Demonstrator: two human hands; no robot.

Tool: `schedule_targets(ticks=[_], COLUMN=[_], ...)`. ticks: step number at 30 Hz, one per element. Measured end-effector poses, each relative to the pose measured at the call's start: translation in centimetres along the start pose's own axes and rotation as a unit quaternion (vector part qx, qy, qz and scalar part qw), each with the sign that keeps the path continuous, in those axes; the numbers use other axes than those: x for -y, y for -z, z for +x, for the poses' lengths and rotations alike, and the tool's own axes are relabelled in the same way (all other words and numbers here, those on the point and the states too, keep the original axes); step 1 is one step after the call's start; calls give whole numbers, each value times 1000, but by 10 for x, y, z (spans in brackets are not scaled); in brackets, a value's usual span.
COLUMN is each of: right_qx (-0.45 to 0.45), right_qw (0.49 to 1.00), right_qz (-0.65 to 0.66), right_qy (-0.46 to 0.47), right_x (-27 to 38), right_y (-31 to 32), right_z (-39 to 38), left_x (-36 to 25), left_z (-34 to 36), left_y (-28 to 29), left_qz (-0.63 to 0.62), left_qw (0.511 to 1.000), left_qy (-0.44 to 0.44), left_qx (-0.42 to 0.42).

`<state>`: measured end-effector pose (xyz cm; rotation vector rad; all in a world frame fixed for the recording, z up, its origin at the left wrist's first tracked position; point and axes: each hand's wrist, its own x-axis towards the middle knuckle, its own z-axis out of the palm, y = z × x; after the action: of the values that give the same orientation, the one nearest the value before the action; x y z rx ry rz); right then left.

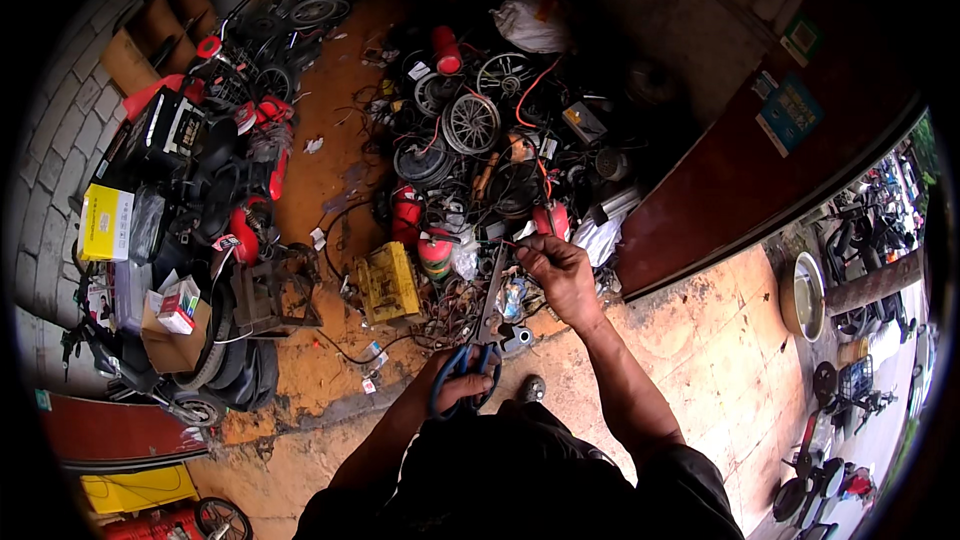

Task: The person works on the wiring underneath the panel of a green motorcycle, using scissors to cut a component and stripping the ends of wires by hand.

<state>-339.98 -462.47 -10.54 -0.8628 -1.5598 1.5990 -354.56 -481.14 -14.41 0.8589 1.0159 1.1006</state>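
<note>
My left hand grips a large blue-handled cutting tool, whose metal head points upward. My right hand is closed in a pinch near the tool's tip, on what looks like a thin wire. Beyond both hands lies a tangled pile of wheels, cables, red fire extinguishers and small scrap parts. A dirty yellow case sits left of the tool.
Scooters, boxes and a rusty metal frame crowd the left wall. A dark red door panel borders the right, beside a white basin. An orange floor strip runs between piles, with a raised edge near my feet.
</note>
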Motion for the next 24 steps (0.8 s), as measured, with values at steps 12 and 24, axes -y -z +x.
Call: schedule_targets(ticks=[12,24], right_qx=[4,7], right_qw=[1000,1000], right_qz=[-5,-16], right_qy=[-6,-10], right_x=[-7,-16], right_y=[5,11], right_z=[-4,-2], left_x=[-6,-6], left_z=[-3,-2], left_y=[8,9], left_qz=[-24,8], left_qw=[998,997], left_qy=[47,64], left_qx=[40,43])
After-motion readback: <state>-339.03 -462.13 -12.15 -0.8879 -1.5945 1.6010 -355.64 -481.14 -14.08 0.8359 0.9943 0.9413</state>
